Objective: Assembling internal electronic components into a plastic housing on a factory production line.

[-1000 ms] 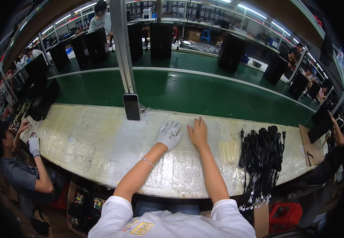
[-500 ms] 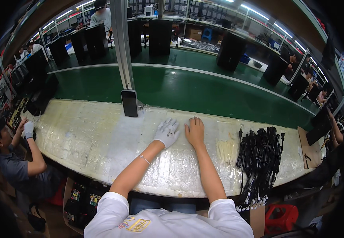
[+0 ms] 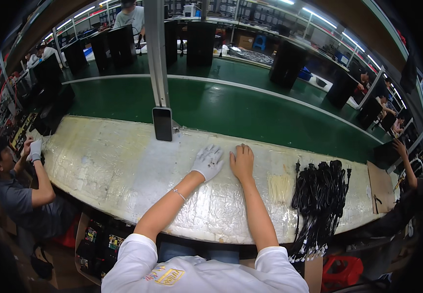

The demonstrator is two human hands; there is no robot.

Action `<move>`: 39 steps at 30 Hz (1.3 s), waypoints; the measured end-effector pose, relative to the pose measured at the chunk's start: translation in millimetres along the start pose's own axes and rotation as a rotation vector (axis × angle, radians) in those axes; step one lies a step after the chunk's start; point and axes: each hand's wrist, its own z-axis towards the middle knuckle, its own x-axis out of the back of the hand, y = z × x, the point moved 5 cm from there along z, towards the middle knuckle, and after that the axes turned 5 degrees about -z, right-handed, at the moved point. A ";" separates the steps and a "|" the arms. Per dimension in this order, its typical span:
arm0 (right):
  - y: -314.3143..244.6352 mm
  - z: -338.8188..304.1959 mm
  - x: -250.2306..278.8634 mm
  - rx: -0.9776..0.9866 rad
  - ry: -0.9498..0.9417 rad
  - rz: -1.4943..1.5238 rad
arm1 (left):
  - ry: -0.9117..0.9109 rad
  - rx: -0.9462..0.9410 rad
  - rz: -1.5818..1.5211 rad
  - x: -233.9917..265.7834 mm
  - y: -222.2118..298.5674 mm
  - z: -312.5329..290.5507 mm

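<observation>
My left hand (image 3: 208, 162), in a white glove, rests palm down on the plastic-covered bench (image 3: 109, 171) with its fingers stretched out. Bare and also palm down, my right hand (image 3: 242, 161) lies just beside it, fingers extended toward the far edge. Neither holds anything. Right of my right hand is a bunch of pale cable ties (image 3: 280, 189). Beyond them lies a big pile of black power cords (image 3: 319, 190), their white connectors hanging over the near edge. A phone (image 3: 162, 124) leans upright against a metal post (image 3: 158, 58), left of my hands.
Past the bench runs a green conveyor (image 3: 250, 115) with tall black boxes (image 3: 200, 44) along its far side. A co-worker (image 3: 18, 185) sits at the left; another's arm (image 3: 409, 168) reaches in at the right. A carton of circuit boards (image 3: 82, 239) and a red stool (image 3: 342, 273) stand below.
My hands stay flat in the same place on the bench. The whole view has shifted slightly. At the right, the co-worker's arm has moved at a black box.
</observation>
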 end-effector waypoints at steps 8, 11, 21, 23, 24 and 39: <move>8.8 -0.7 0.5 0.047 -0.006 -0.005 | -0.060 0.052 -0.049 -5.1 2.7 2.5; 9.2 -1.1 0.8 0.072 -0.007 0.016 | -0.072 0.047 -0.109 -1.6 7.8 0.1; 4.0 0.4 0.6 0.071 0.015 -0.024 | -0.048 0.014 -0.129 -3.4 3.9 -1.3; 5.2 0.3 0.6 0.072 0.016 -0.028 | -0.041 0.006 -0.133 -5.9 3.3 -0.2; 5.6 0.4 0.7 0.074 0.018 -0.032 | -0.031 0.009 -0.134 -6.7 2.3 0.3; 6.9 -0.9 -1.7 0.037 -0.051 0.008 | 0.008 -0.008 -0.073 -8.0 2.7 -0.4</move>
